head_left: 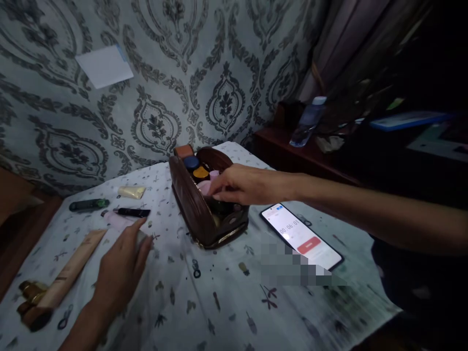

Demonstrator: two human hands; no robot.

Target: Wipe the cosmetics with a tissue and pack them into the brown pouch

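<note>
An open brown leather bag [190, 207] stands on the patterned sheet, holding a blue-lidded item [191, 163], a yellow-lidded jar [201, 173] and pink items. My right hand [237, 185] reaches into it from the right, fingers closed at a pale pink item [204, 187]; its fingertips are partly hidden. To the left, my left hand [122, 261] is curled around a small pale object [141, 238], mostly covered by the fingers. Just beyond it lie a black tube [133, 212] and a pink tube [116, 220].
A beige tube [75, 265], gold-coloured bottles [33, 292], a green item [88, 204] and a cream tube [131, 192] lie left. Right of the bag is a lit phone [302, 236]. A water bottle [308, 122] stands on the dark red surface behind.
</note>
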